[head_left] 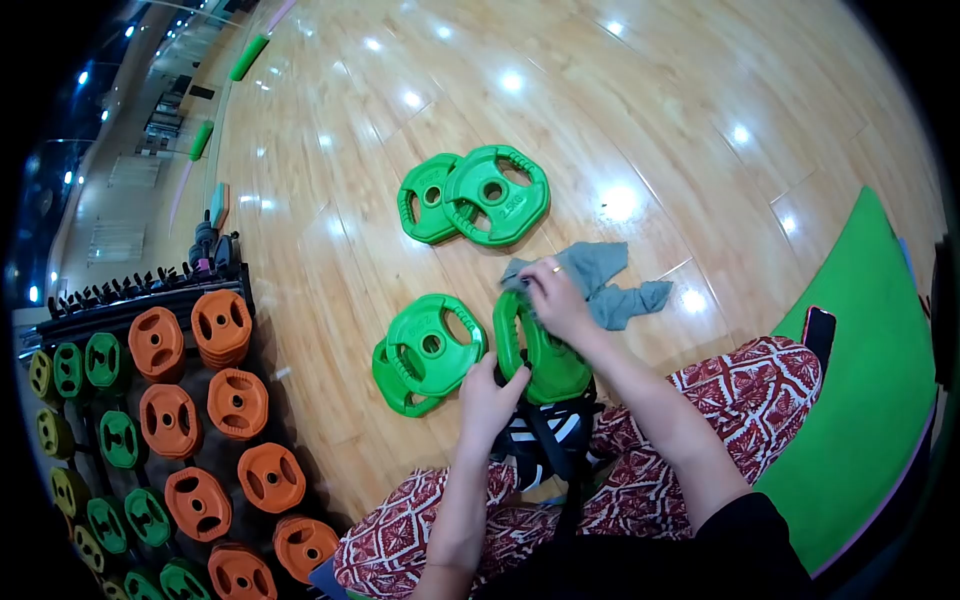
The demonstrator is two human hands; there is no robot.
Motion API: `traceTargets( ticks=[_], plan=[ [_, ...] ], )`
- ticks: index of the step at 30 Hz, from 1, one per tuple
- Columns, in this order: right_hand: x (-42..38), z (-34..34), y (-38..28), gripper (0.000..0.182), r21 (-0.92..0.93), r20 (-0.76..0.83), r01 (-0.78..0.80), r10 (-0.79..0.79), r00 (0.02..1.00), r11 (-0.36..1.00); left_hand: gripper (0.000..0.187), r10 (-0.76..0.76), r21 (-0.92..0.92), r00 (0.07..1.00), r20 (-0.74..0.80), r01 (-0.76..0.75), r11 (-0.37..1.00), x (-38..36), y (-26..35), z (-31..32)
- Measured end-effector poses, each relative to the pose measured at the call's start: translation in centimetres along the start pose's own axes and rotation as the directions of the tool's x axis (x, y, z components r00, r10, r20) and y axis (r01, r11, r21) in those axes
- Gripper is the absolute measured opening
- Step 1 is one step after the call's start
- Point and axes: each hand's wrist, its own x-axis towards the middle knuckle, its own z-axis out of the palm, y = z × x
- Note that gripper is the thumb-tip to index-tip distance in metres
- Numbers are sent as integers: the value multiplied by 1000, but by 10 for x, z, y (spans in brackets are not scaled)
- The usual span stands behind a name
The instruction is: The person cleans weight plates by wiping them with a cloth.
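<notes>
A green weight plate (pixel 558 368) is tilted up on edge in front of my lap, close above a black-and-white striped item (pixel 545 435). My left hand (pixel 490 398) grips its lower left edge, thumb on the near side. At its upper rim, my right hand (pixel 556 300) is closed on a bunched part of a grey cloth (pixel 615 283) and presses it to the plate. The rest of that cloth trails on the floor to the right. Left of my left hand, two green plates (pixel 432 345) lie overlapping. Farther off are two more overlapping green plates (pixel 497 196).
A rack at left holds several orange plates (pixel 163 342), green plates (pixel 119 440) and yellow plates (pixel 54 434). To my right lies a green mat (pixel 868 390) with a phone (pixel 819 333) on it. Glossy wooden floor (pixel 700 120) stretches ahead; a mirror (pixel 150 130) stands far left.
</notes>
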Motion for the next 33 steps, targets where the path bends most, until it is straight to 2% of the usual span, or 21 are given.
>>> traceTargets(
  ticks=[1,2,3,5,6,8,9,11,14,15,17,18,19,20,21,23,26,27,30,31,33],
  plan=[
    [-4,-4,21,15,-152,37,-104,111,993,983,24,3,-1,1000,-1,-3,1000,-3,0,-1],
    [-7,-12,41,15,-253,55,-185,205,977,949,25,-127,-86,986,105,136,987,-7,-1,-3],
    [-7,-22,62,14,-244,64,-197,219,974,949,25,-245,-153,945,219,281,948,-11,-3,-5],
    [3,-28,60,12,-199,54,-143,157,986,969,32,-259,-287,930,261,331,899,-22,-20,10],
    [7,-29,52,12,-200,61,-144,159,985,969,32,-266,-396,901,342,395,829,-26,-22,16],
    [19,-28,28,13,224,75,-413,407,910,883,31,-264,-461,894,362,418,783,-33,-29,31],
    [21,-27,16,13,214,75,-415,409,910,884,31,-259,-518,888,380,436,736,-36,-33,38],
    [17,-25,-7,13,437,135,-355,330,934,826,28,-314,-368,874,371,449,814,-46,-40,45],
    [7,-27,-36,12,412,156,-262,216,964,873,27,-251,-446,921,298,367,816,-46,-24,46],
    [0,-27,-36,13,256,160,-108,69,985,960,26,-223,-480,925,306,353,803,-44,-25,49],
    [-14,-32,-39,16,123,362,30,-73,929,992,26,-203,-520,927,315,347,781,-42,-26,52],
    [-21,-35,-35,21,15,461,133,-125,878,991,25,-166,-616,940,297,321,719,-37,-20,51],
    [-19,-38,-28,21,11,471,130,-120,874,991,24,-131,-704,952,275,293,647,-33,-17,51],
    [-13,-42,-19,22,-136,493,100,-20,870,986,21,-110,-663,971,211,225,714,-31,-19,51],
    [-6,-46,-10,23,-281,499,76,78,863,957,21,-119,-669,970,210,231,707,-33,-17,52],
    [5,-56,12,27,-456,415,-140,350,840,879,17,-53,-401,999,-7,46,915,-35,-10,49],
    [3,-67,48,24,-427,367,-190,362,857,884,16,-95,-337,995,19,96,937,-37,-8,45],
    [6,-68,50,21,-347,298,-239,348,889,907,17,-113,-305,993,46,122,945,-39,-6,44],
    [18,-70,48,18,-172,143,-342,367,919,924,19,-63,-293,998,-5,59,954,-39,12,42],
    [23,-72,44,17,-73,62,-395,399,915,916,20,-86,-338,995,44,96,936,-39,18,41],
    [31,-77,37,14,-28,89,-432,433,897,901,25,-204,-487,975,83,219,846,-38,35,41]
  ],
)
